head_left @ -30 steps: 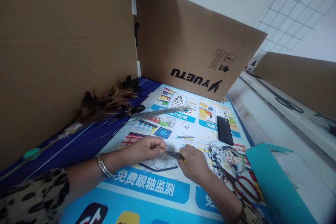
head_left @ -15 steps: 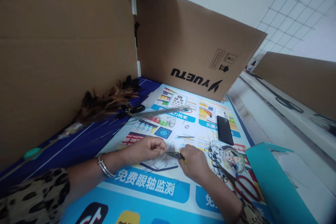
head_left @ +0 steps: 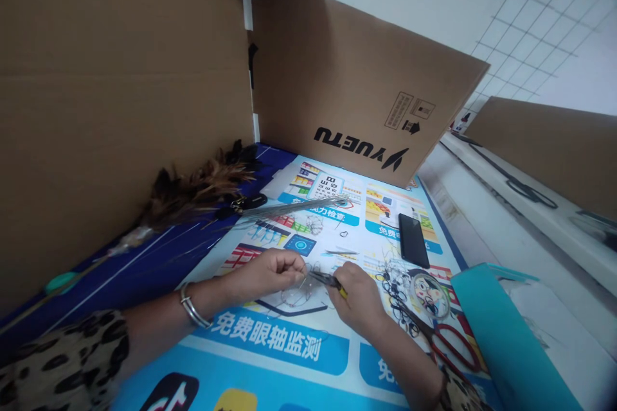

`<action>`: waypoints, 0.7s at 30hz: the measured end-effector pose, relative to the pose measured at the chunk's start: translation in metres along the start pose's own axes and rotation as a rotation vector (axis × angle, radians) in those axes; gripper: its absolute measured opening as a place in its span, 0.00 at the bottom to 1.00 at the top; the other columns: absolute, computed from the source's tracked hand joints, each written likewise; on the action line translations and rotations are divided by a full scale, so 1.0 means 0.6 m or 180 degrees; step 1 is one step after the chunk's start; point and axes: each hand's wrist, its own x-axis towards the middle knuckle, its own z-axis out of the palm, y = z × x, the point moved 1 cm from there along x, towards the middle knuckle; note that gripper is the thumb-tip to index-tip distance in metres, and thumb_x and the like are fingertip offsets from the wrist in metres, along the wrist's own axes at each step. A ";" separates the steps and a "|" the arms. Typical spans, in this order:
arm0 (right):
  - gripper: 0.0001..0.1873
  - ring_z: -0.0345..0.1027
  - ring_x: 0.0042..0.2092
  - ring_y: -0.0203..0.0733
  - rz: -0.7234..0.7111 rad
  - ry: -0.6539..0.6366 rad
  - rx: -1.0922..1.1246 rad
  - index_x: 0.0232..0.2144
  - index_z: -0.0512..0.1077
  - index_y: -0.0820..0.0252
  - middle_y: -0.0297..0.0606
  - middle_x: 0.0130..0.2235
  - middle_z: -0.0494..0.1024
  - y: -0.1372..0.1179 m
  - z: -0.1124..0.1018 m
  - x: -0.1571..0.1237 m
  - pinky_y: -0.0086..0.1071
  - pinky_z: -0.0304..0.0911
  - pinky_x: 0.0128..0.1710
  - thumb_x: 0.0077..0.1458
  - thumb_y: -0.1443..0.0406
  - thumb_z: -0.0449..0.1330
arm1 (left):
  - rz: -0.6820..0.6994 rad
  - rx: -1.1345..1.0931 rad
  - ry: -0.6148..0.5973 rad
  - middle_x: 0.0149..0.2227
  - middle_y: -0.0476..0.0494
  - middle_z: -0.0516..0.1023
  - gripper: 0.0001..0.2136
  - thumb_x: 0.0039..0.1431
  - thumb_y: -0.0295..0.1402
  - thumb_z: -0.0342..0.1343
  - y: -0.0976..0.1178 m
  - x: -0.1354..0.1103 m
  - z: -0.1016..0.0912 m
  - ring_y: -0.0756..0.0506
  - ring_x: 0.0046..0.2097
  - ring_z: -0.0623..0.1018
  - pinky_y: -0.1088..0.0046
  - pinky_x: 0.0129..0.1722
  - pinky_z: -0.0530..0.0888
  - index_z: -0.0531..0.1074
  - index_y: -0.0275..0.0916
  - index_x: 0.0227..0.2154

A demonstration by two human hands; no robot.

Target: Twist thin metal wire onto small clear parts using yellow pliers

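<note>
Cardboard panel, left (head_left: pixel 120 77): plain brown, upright, the largest item.
Cardboard panel, rear (head_left: pixel 357 70): upright, marked YUETU upside down.
Table (head_left: pixel 159 276): blue cover, partly overlaid by a printed sheet (head_left: pixel 202 363) with Chinese lettering.
Turquoise case (head_left: pixel 511 334): at the right edge of the sheet.
Feather duster (head_left: pixel 197 192): brown, lying along the foot of the left panel.
Right hand (head_left: pixel 359 298): spotted sleeve; grip closed around the handles of the pliers, over the middle of the sheet.
Left hand (head_left: pixel 274 271): spotted sleeve, silver bracelet (head_left: pixel 189 308) at the wrist; grip pinched closed on a thin wire, facing the pliers.
Metal rods (head_left: pixel 299 206): one slim bundle, beyond the hands.
Scissors (head_left: pixel 429 331): red handles, near the right forearm.
Phone (head_left: pixel 413 241): black, lying flat beyond the right hand.
Clear ring (head_left: pixel 447 300): just beside the scissors.
Pliers (head_left: pixel 330 280): dark jaws, yellow on the handles, tips pointing at the left fingertips; contact with the wire cannot be told.
Dark cords (head_left: pixel 393 282): tangled, right of the right hand.
Thin wire (head_left: pixel 303 282): pale, at the left fingertips, mostly hidden.
</note>
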 end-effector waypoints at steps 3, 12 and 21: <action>0.06 0.59 0.37 0.39 0.0000 0.0033 0.0041 0.29 0.63 0.59 0.37 0.33 0.65 0.001 0.000 0.000 0.28 0.52 0.34 0.53 0.62 0.52 | 0.0013 0.0036 0.0029 0.20 0.55 0.57 0.08 0.53 0.35 0.50 -0.001 0.000 0.001 0.54 0.22 0.58 0.80 0.22 0.56 0.66 0.34 0.26; 0.05 0.58 0.37 0.40 -0.0025 0.0032 -0.0004 0.29 0.63 0.59 0.38 0.33 0.65 -0.002 0.001 -0.002 0.29 0.53 0.34 0.52 0.62 0.53 | 0.0168 0.0201 0.0123 0.21 0.55 0.58 0.07 0.53 0.32 0.50 -0.006 0.001 0.001 0.54 0.23 0.58 0.80 0.22 0.57 0.66 0.34 0.25; 0.05 0.57 0.37 0.41 0.0003 0.0086 -0.0222 0.29 0.64 0.59 0.38 0.33 0.65 -0.006 0.000 -0.004 0.30 0.51 0.34 0.51 0.63 0.54 | 0.0138 0.0204 0.0197 0.21 0.55 0.58 0.05 0.52 0.30 0.50 -0.011 0.001 0.003 0.54 0.23 0.59 0.81 0.22 0.57 0.64 0.34 0.24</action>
